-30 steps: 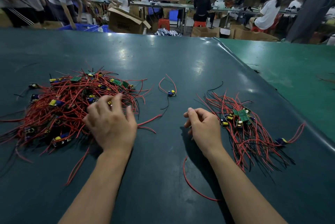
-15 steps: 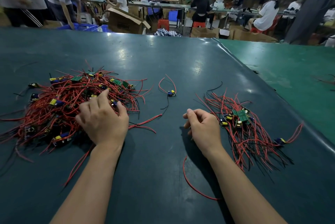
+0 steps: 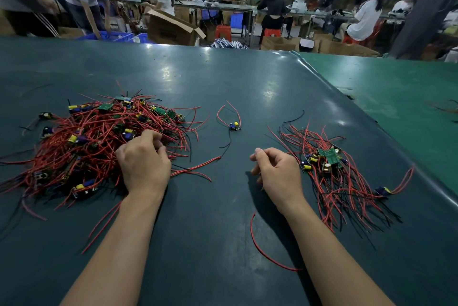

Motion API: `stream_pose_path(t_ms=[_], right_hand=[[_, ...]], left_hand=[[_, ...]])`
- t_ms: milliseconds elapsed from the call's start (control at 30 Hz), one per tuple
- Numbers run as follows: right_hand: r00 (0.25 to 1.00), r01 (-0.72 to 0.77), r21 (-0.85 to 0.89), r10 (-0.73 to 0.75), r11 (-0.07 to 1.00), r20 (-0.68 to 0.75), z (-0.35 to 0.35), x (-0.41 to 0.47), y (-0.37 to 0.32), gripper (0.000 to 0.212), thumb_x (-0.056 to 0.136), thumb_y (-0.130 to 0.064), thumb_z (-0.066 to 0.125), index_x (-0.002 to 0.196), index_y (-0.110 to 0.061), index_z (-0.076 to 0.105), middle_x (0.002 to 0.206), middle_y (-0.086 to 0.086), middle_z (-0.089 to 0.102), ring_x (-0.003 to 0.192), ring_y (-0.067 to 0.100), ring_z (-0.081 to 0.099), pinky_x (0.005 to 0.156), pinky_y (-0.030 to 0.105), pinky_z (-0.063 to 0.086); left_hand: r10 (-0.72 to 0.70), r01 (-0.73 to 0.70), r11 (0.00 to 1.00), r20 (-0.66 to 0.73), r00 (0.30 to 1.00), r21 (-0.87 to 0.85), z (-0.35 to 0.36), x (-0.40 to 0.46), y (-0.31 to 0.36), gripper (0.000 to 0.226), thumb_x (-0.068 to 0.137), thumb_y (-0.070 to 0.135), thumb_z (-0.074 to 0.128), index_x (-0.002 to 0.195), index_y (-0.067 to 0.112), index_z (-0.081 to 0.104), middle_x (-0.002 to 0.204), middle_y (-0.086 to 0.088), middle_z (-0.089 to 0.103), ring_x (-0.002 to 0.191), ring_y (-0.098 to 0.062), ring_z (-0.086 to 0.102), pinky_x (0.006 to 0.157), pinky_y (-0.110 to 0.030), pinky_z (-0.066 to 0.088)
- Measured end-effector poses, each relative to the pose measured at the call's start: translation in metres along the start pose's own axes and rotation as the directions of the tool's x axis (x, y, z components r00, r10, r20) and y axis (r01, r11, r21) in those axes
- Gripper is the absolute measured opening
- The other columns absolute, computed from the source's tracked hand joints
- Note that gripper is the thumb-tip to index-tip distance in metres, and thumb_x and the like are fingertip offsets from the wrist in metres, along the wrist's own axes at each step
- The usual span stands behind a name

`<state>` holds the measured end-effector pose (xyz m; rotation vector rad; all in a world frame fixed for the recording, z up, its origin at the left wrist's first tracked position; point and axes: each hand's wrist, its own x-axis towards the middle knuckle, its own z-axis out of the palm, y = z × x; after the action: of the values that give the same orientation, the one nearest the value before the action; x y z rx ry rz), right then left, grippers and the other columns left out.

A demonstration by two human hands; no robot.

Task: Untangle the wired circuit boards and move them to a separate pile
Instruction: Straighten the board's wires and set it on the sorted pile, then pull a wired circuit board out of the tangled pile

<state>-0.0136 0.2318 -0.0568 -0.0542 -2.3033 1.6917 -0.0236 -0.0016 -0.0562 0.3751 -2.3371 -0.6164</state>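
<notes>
A big tangle of wired circuit boards [image 3: 94, 142], small green boards with yellow and blue parts on red and black leads, lies at the left of the dark table [image 3: 223, 78]. My left hand [image 3: 143, 164] sits on the tangle's right edge, its fingers curled down into the red wires. A smaller, looser pile of wired boards [image 3: 342, 182] lies at the right. My right hand [image 3: 277, 172] rests on the table just left of that pile, loosely curled and holding nothing. One single wired board [image 3: 235, 127] lies alone between the piles.
A loose red wire [image 3: 262, 253] curves on the table beside my right forearm. A lighter green table [image 3: 396, 97] adjoins on the right. Beyond the far edge stand an open cardboard box [image 3: 171, 28], blue crates and several people at benches.
My left hand slid a little left over the tangle, then back right, and its fingers went from straight to curled into the wires. My right hand stayed in place.
</notes>
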Motion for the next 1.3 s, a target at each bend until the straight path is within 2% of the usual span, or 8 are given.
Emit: stream_pose_path(t_ms=[67, 233, 433, 700, 933, 1067, 1133, 1300], right_hand=[[1.0, 0.0, 0.001, 0.0, 1.0, 0.003, 0.0, 0.0, 0.0, 0.027, 0.096, -0.025, 0.058, 0.074, -0.015, 0.069, 0.054, -0.003, 0.065, 0.043, 0.012, 0.053, 0.05, 0.028, 0.041], [1.0, 0.002, -0.013, -0.002, 1.0, 0.013, 0.0, 0.001, 0.002, 0.027, 0.096, -0.027, 0.058, 0.073, -0.018, 0.068, 0.055, -0.004, 0.065, 0.041, 0.01, 0.053, 0.048, 0.028, 0.042], [1.0, -0.002, -0.016, 0.002, 1.0, 0.013, 0.0, 0.001, 0.002, 0.027, 0.095, -0.028, 0.058, 0.071, -0.019, 0.068, 0.054, -0.004, 0.066, 0.042, 0.007, 0.053, 0.049, 0.027, 0.041], [1.0, -0.002, -0.028, 0.003, 1.0, 0.024, 0.001, 0.002, 0.001, 0.028, 0.096, -0.028, 0.058, 0.071, -0.019, 0.067, 0.055, -0.005, 0.066, 0.046, 0.004, 0.053, 0.055, 0.03, 0.044], [1.0, -0.004, -0.034, 0.005, 0.999, 0.031, 0.001, 0.002, -0.001, 0.029, 0.096, -0.029, 0.057, 0.071, -0.019, 0.067, 0.056, -0.005, 0.066, 0.046, 0.006, 0.054, 0.054, 0.031, 0.046], [0.999, -0.002, -0.04, 0.003, 0.999, 0.037, 0.0, 0.0, -0.002, 0.028, 0.096, -0.029, 0.057, 0.072, -0.019, 0.068, 0.057, -0.005, 0.067, 0.045, 0.004, 0.054, 0.051, 0.031, 0.047], [0.999, 0.0, -0.045, 0.002, 0.999, 0.037, -0.001, 0.0, -0.003, 0.028, 0.096, -0.029, 0.057, 0.072, -0.019, 0.068, 0.057, -0.005, 0.067, 0.045, 0.004, 0.055, 0.051, 0.03, 0.047], [1.0, 0.02, -0.021, -0.019, 1.0, 0.018, 0.0, -0.002, -0.006, 0.025, 0.096, -0.027, 0.057, 0.074, -0.021, 0.067, 0.057, -0.005, 0.067, 0.046, 0.005, 0.055, 0.052, 0.029, 0.045]], left_hand=[[0.0, 0.0, 1.0, -0.028, 1.0, -0.021, 0.0, -0.001, 0.001, 0.023, 0.082, 0.004, 0.068, 0.105, 0.01, 0.067, 0.102, -0.01, 0.068, 0.099, -0.031, 0.061, 0.093, -0.044, 0.035], [-0.112, 0.122, 0.983, -0.082, 0.99, 0.135, 0.002, -0.005, 0.007, 0.043, 0.081, 0.021, 0.074, 0.12, 0.012, 0.059, 0.127, -0.02, 0.045, 0.118, -0.041, 0.038, 0.095, -0.052, 0.033], [-0.151, 0.162, 0.974, -0.082, 0.985, 0.158, 0.003, -0.004, 0.003, 0.042, 0.088, 0.012, 0.063, 0.13, 0.008, 0.058, 0.123, -0.02, 0.061, 0.112, -0.039, 0.049, 0.092, -0.048, 0.031], [-0.16, 0.166, 0.983, -0.079, 0.984, 0.076, 0.002, -0.004, 0.007, 0.03, 0.089, 0.027, 0.061, 0.11, 0.007, 0.053, 0.11, -0.02, 0.061, 0.105, -0.041, 0.053, 0.094, -0.049, 0.033], [-0.214, 0.214, 0.976, 0.015, 0.977, 0.032, -0.005, -0.016, 0.007, 0.035, 0.088, 0.01, 0.05, 0.121, -0.001, 0.056, 0.124, -0.025, 0.056, 0.115, -0.041, 0.045, 0.1, -0.048, 0.032], [-0.117, 0.114, 0.993, -0.075, 0.99, -0.043, -0.011, -0.021, 0.011, 0.032, 0.078, -0.004, 0.057, 0.11, 0.001, 0.055, 0.109, -0.023, 0.058, 0.106, -0.041, 0.048, 0.094, -0.05, 0.035], [-0.022, 0.02, 1.0, -0.175, 0.984, -0.015, -0.012, -0.023, 0.013, 0.027, 0.081, 0.0, 0.062, 0.107, 0.007, 0.059, 0.103, -0.017, 0.061, 0.101, -0.038, 0.05, 0.088, -0.047, 0.034], [0.215, -0.193, 0.977, -0.446, 0.869, 0.094, -0.013, -0.023, 0.017, 0.009, 0.093, 0.022, 0.066, 0.102, 0.019, 0.065, 0.094, 0.003, 0.067, 0.097, -0.023, 0.05, 0.085, -0.04, 0.024]])
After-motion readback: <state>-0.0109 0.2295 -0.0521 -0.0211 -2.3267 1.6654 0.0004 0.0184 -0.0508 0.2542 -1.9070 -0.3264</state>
